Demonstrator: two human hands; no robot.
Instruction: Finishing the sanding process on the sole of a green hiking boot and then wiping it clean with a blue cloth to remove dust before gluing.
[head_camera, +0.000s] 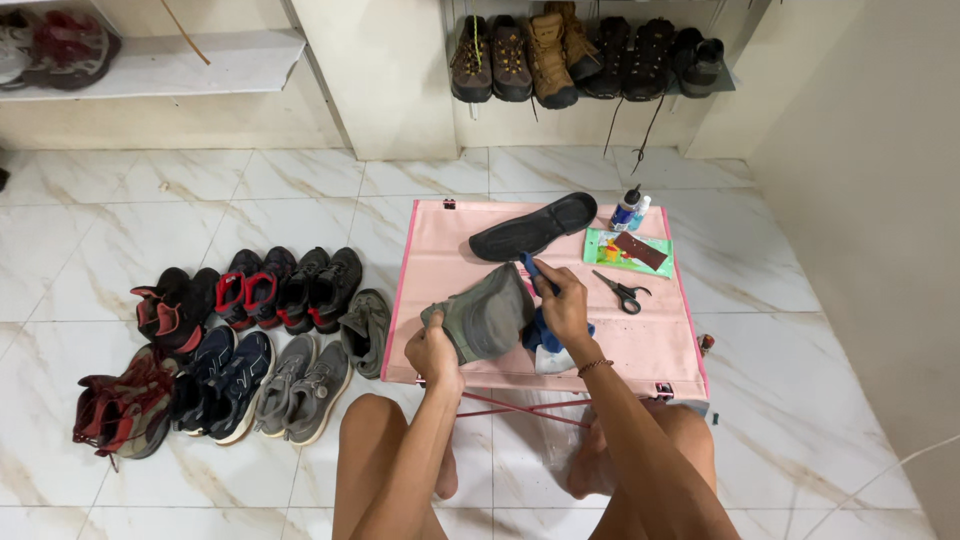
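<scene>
My left hand (432, 352) grips the grey shoe (487, 315) over the worktop (440, 265); my right hand (562, 300) pinches, I think, a blue tool (530, 267).

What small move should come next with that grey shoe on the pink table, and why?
Probably work the small blue tool a little deeper into the shoe's opening. The left hand already steadies the grey-green shoe above the pink folding table, the right hand holds the tool at its mouth, and the black insole lies out beside it.

Left hand (432, 352) and right hand (562, 300) both curled closed, forearms extended.
</scene>
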